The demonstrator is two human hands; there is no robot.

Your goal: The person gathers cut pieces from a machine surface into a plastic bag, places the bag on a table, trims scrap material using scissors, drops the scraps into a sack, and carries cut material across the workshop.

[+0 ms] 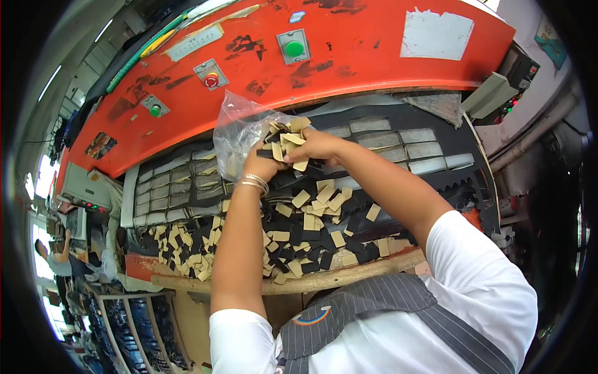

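Both my hands are cupped round a heap of small rectangular pieces (pixel 289 140), tan on one face and black on the other. My left hand (pixel 264 164), with bracelets at the wrist, supports the heap from the left and below. From the right, my right hand (pixel 319 147) presses against it, thumb over the pieces. A clear plastic bag (pixel 233 134) stands crumpled right beside and behind the heap; whether its mouth lies under the pieces I cannot tell. Many more loose pieces (pixel 314 215) lie scattered below my hands along the near side of the work surface.
Gridded cutting dies (pixel 402 143) lie on the black bed (pixel 445 118). Behind rises a red machine panel (pixel 349 37) with a green button (pixel 294 48) and a red button (pixel 212 80). A wooden rail (pixel 349 271) edges the front. Another person (pixel 59 258) stands far left.
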